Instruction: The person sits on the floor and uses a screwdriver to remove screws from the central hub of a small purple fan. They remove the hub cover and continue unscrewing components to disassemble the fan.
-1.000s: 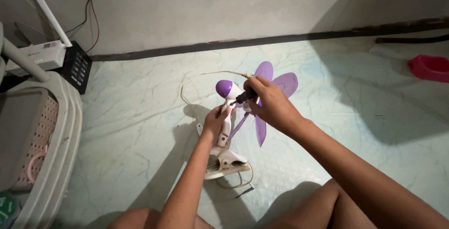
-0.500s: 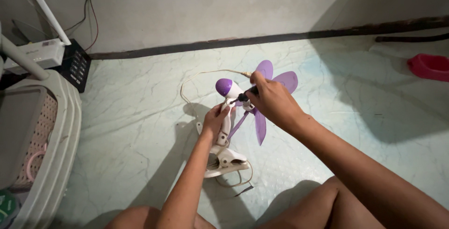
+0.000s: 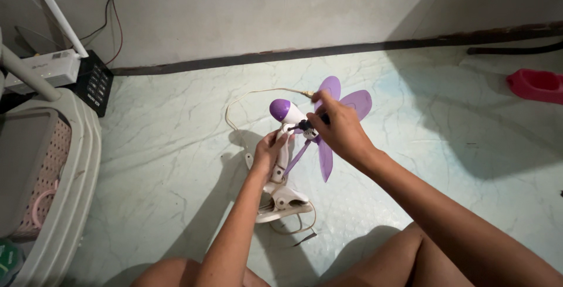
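Note:
A small white clip fan with a purple motor cap (image 3: 280,109) stands on the pale floor in front of me. My left hand (image 3: 269,153) grips its white neck just above the clip base (image 3: 284,204). My right hand (image 3: 338,128) is closed on the hub of the purple fan blades (image 3: 354,102), pressed against the dark shaft at the motor's front. One blade hangs down below my right wrist. A thin cream cord (image 3: 249,95) loops from the fan across the floor.
A white router with an antenna (image 3: 46,67) and a black box (image 3: 94,85) sit at the far left by the wall. A grey plastic chair (image 3: 56,170) is at my left. A pink object (image 3: 536,85) lies at the far right.
The fan and both hands have stayed in place. My right hand has shifted slightly at the blade hub, and the blades have turned a little.

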